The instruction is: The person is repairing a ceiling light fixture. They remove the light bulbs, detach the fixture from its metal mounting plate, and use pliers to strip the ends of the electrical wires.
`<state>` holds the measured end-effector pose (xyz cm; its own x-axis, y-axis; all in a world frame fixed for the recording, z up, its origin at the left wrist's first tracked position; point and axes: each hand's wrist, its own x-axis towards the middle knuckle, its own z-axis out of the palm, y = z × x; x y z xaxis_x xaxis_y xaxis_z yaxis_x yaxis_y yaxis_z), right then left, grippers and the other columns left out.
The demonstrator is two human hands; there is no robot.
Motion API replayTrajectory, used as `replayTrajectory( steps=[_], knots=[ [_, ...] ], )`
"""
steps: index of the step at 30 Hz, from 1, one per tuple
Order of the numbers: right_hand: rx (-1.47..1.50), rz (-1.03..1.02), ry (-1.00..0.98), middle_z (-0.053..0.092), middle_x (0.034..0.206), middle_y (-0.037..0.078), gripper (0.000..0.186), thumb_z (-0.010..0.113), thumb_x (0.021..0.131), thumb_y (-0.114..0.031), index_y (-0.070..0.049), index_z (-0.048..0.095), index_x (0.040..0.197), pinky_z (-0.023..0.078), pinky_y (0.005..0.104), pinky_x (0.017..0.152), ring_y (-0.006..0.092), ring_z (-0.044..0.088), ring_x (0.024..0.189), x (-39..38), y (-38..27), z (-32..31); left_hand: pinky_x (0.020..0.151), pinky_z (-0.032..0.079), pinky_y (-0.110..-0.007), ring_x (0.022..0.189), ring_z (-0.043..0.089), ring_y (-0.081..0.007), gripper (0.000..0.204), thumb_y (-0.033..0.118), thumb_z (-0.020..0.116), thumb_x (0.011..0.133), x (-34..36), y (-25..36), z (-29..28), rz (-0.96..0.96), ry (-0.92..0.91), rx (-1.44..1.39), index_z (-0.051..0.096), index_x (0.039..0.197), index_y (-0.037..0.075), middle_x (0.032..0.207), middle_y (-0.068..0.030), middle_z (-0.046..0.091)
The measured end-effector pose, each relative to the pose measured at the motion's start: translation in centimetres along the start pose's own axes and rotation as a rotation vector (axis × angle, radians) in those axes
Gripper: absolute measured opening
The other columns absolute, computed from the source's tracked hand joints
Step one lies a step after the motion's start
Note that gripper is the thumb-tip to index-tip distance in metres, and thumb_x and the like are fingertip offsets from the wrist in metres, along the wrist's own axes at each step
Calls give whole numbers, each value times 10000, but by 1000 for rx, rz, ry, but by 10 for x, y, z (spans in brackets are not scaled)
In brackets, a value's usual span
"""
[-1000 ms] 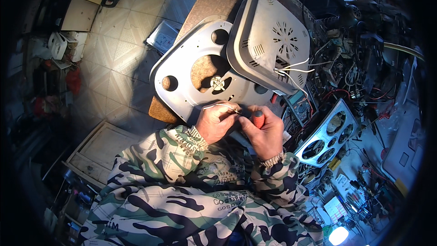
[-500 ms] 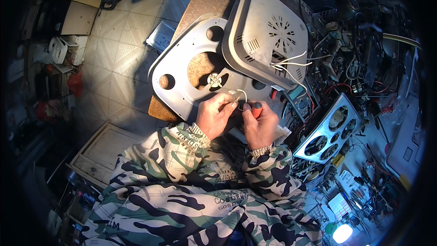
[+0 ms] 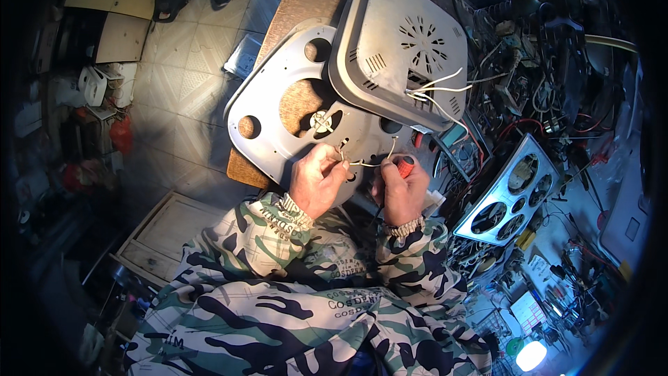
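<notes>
Head view: the likeliest mishap is losing the wire (image 3: 357, 163), a thin pale length bent between the two hands above the lower part of the grey panel (image 3: 264, 143). The right hand (image 3: 398, 191) also carries a red-handled tool (image 3: 406, 163), so its hold on the wire may be weak; a slip could let the wire spring loose or fall through one of the panel's openings. Sharp bending or a hard pull might break it. The tool's tip is hidden, and if it points toward the other hand, a sudden release could scratch skin. The housing (image 3: 386, 63) overlaps the panel on the tabletop (image 3: 289, 10), so a knock to the panel might shift both. White leads (image 3: 445, 88) trailing from the housing's slot could catch on a sleeve.

Both forearms rise from the lower edge and angle inward, hands close together but apart. The left hand (image 3: 316, 181) leans right, its thumb and forefinger pinched on the wire, one end poking up beyond them. The right hand is curled, its fingers wrapped around the tool, the handle's end facing up; the wire's other end stands up just beside its thumb. Whether those fingers also grip the wire, I cannot tell.
</notes>
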<state>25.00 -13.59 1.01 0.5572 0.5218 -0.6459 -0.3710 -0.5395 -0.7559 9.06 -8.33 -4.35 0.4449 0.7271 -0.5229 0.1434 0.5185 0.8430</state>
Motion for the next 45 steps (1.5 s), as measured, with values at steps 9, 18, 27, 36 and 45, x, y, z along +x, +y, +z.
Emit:
replayTrajectory(
  steps=[9,18,27,36,45],
  knots=[
    [-15,-33,-76,662,786,53,55,637,1005,-35,-19,586,989,462,222,509,98,632,602,-27,5,-3,673,564,-292,759,701,-162,169,-35,789,844,-12,17,0,368,-32,411,681,971,-2,924,-99,718],
    [68,-68,-44,666,822,60,46,614,1028,-35,-12,575,1028,468,218,508,101,634,612,-26,5,0,599,528,-304,685,657,-199,271,-9,789,838,-10,24,19,457,53,453,721,1099,17,961,-114,712],
    [123,-37,7,630,778,72,64,611,1008,-40,-9,561,982,461,266,503,124,581,576,-22,4,2,634,569,-316,768,741,-210,146,-30,773,867,3,9,18,555,97,465,747,1008,-3,921,-134,743],
    [272,-12,35,595,775,92,87,625,974,-29,-7,548,940,459,304,473,166,559,539,-10,15,-4,646,556,-272,709,712,-126,47,-33,741,919,7,15,7,223,-5,311,742,966,-38,844,-98,754],
    [360,58,29,580,758,82,77,632,956,-26,-10,568,916,481,317,465,174,559,522,-8,10,-2,705,572,-266,803,709,-122,158,33,699,1003,12,16,14,-19,-30,-21,702,1102,-91,905,-93,758]
  ],
)
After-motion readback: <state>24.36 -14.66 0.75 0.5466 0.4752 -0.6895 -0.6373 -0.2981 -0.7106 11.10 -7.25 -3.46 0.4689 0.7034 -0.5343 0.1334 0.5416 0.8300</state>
